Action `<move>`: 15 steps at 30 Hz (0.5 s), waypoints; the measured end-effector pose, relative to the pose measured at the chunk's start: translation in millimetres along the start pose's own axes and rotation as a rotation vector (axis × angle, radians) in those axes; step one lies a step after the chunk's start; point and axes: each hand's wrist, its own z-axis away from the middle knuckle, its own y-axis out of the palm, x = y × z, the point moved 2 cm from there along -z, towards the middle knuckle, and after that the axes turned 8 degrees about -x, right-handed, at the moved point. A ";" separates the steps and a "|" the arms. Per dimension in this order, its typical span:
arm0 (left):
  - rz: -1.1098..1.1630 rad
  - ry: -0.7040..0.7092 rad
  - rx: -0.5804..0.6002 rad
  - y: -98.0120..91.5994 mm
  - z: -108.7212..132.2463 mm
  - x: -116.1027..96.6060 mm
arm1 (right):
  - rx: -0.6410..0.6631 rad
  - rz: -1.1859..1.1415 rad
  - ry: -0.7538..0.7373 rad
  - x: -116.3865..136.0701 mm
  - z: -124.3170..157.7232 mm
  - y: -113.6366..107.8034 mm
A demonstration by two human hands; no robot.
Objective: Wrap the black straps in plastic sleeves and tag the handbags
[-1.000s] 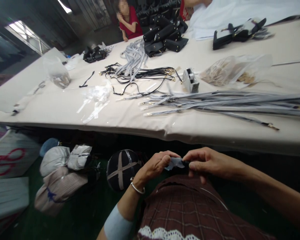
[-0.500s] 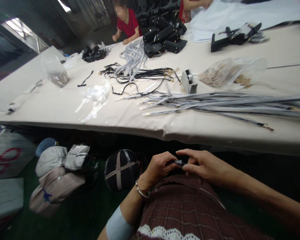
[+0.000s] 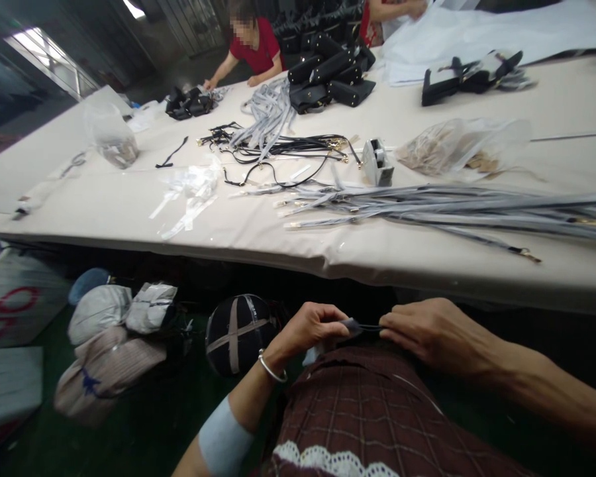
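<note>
Toward the left end of the tabletop stands a clear plastic bag with something inside. Right of it, closer to the near edge, lies a loose pile of white strips, and beyond that, farther from you, a tangle of black straps with gold-colored clasps. Below the near edge, just above your lap, your left hand pinches a small gray piece between thumb and fingers; it is small and blurred, so its exact shape is hard to judge. Thin dark strands run from it to your right hand, whose fingers are closed together on their ends. On the tabletop, a tape dispenser stands beyond your hands, and gray-wrapped straps stretch along the near edge toward the right.
</note>
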 end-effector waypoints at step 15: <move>-0.336 0.791 -0.244 15.3 3.5 -24.0 | 0.133 -0.825 0.519 1.2 -10.7 21.6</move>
